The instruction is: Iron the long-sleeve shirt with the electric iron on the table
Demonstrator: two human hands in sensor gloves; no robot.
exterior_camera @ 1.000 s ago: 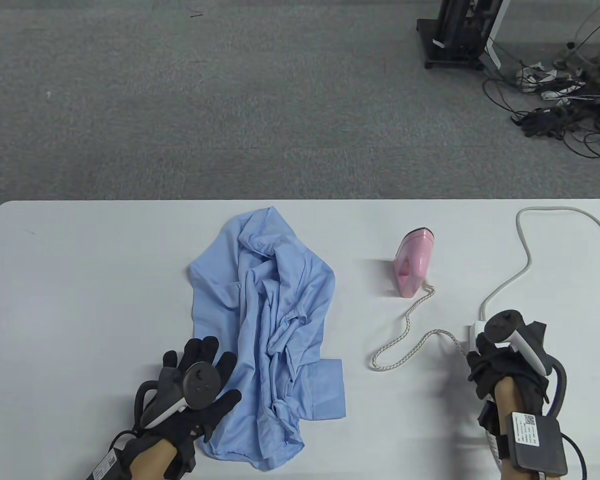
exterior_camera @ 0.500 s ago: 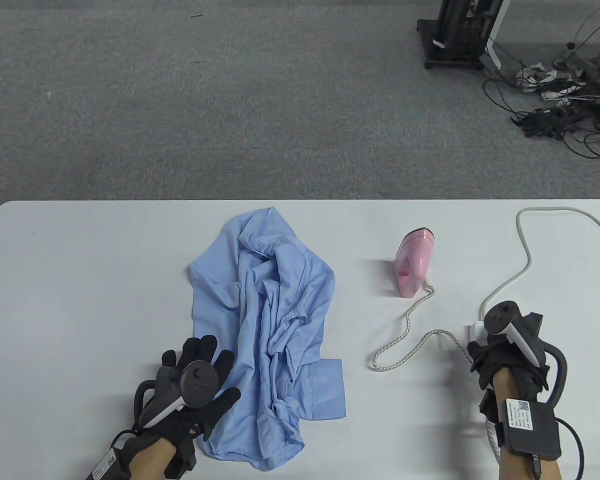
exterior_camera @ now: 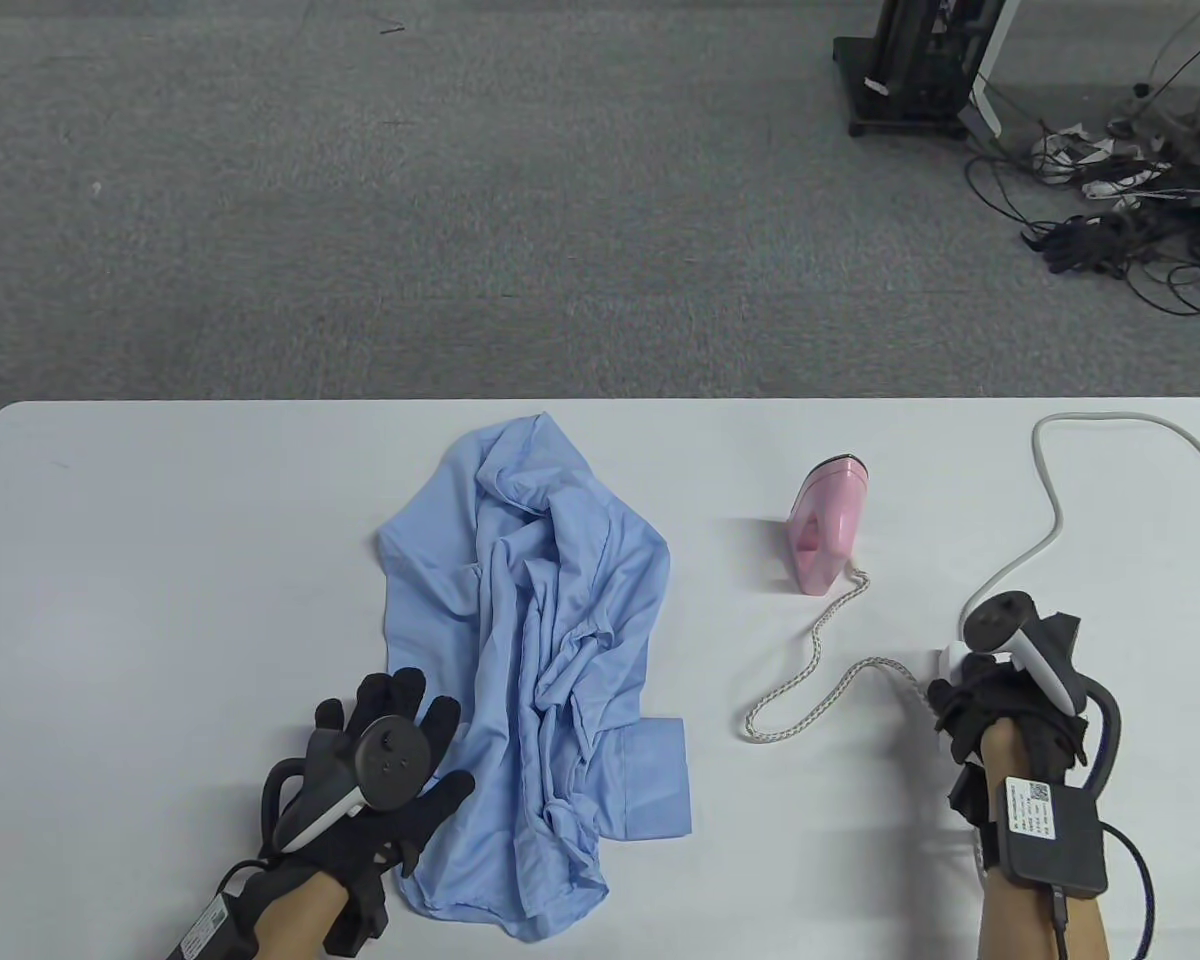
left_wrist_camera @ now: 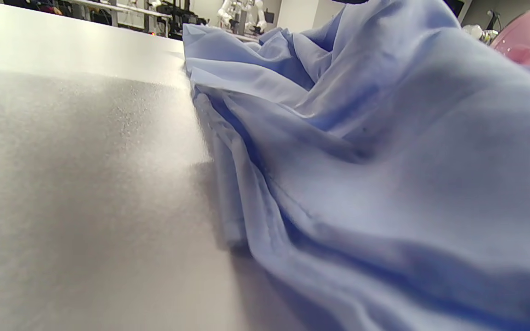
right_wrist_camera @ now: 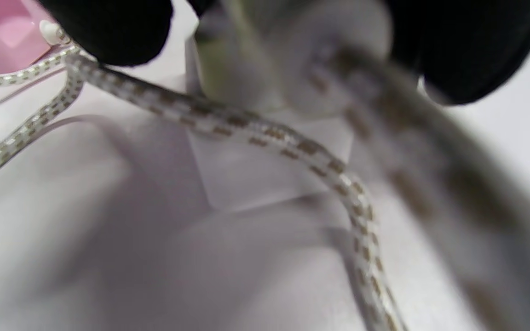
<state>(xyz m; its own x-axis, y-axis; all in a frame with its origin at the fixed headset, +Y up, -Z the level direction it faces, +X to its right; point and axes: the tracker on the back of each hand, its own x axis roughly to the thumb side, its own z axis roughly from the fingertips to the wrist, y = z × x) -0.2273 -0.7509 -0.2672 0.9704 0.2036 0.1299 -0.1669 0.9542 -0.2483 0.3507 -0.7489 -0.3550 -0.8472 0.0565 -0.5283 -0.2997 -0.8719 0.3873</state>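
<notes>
A crumpled light blue long-sleeve shirt (exterior_camera: 540,640) lies mid-table; it fills the left wrist view (left_wrist_camera: 384,161). A pink iron (exterior_camera: 825,525) stands on end to its right, also in the right wrist view (right_wrist_camera: 2,37). Its braided cord (exterior_camera: 810,670) runs to my right hand (exterior_camera: 960,690). My right hand's fingers grip the cord's white plug (right_wrist_camera: 292,59) right above a white socket block (right_wrist_camera: 265,170). My left hand (exterior_camera: 400,740) is spread open at the shirt's lower left edge, thumb over the cloth, holding nothing.
A thick white power cable (exterior_camera: 1050,500) loops from the socket block to the table's right edge. The white table (exterior_camera: 160,560) is bare to the left of the shirt. A black stand (exterior_camera: 910,70) and tangled cables (exterior_camera: 1140,200) sit on the floor beyond.
My right hand has moved slightly away from the near edge, still at the plug. My left hand has shifted a little to the left. Shirt and iron have not moved.
</notes>
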